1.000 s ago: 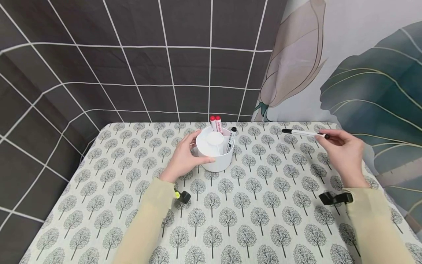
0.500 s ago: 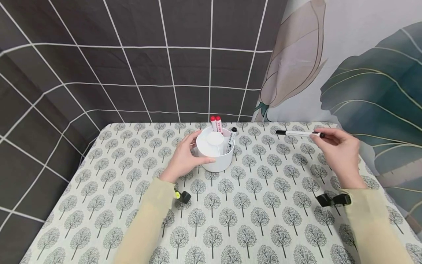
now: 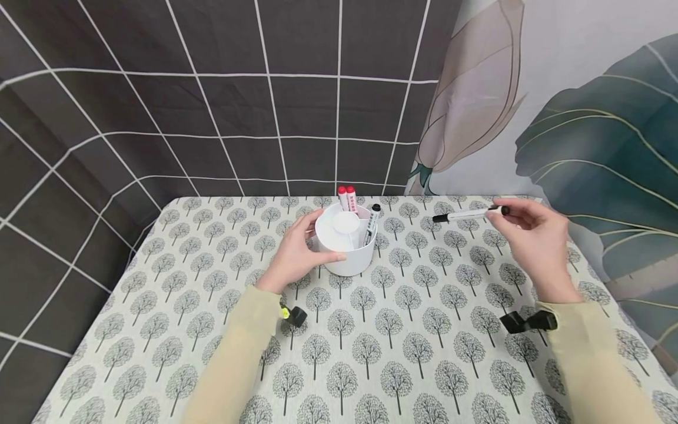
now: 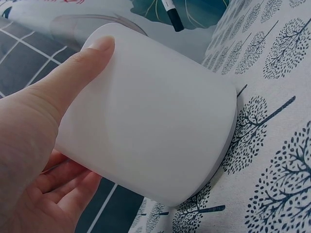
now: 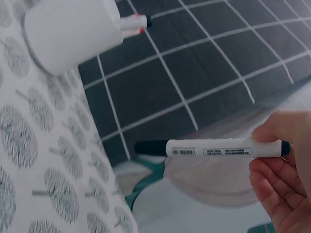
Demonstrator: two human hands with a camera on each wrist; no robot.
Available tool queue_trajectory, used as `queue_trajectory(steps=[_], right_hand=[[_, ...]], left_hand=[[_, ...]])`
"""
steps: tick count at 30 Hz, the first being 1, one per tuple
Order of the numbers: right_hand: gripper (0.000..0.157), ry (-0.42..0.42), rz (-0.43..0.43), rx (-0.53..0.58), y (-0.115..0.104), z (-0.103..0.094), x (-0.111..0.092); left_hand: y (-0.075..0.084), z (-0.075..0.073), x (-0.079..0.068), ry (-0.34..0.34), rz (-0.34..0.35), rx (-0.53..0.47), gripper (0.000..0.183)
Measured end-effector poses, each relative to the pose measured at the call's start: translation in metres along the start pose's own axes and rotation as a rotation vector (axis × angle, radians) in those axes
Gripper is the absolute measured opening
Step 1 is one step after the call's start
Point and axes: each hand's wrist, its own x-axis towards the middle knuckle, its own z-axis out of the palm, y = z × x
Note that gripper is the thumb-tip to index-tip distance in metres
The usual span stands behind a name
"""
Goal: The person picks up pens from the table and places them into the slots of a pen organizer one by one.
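A round white pen holder with compartments stands on the table. My left hand grips its left side, thumb across the front wall in the left wrist view. Two red-capped markers lean in its back compartment, and a black-capped marker leans in the right one. Off to the right, my right hand pinches a white marker by its end, held above the cloth. That marker's black cap points left, toward the holder, in the right wrist view.
A tablecloth printed with trees covers the table. Behind it hangs a dark curtain with white grid lines, and a flower-patterned curtain at the right. Small black cameras are strapped to both wrists.
My right hand has moved left with the marker, bringing its capped end closer to the pen holder. The left hand and the holder have stayed in place.
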Motion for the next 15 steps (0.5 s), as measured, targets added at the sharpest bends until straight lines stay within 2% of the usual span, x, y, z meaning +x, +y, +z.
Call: queue_trajectory(steps=[9, 15], right_hand=[[0.034, -0.016, -0.13, 0.089, -0.023, 0.019, 0.0], [0.035, -0.062, -0.124, 0.3, -0.038, 0.028, -0.003]], left_hand=[[0.0, 0.0, 0.0, -0.008, 0.006, -0.009, 0.11], [0.0, 0.0, 0.001, 0.002, 0.014, -0.005, 0.108]])
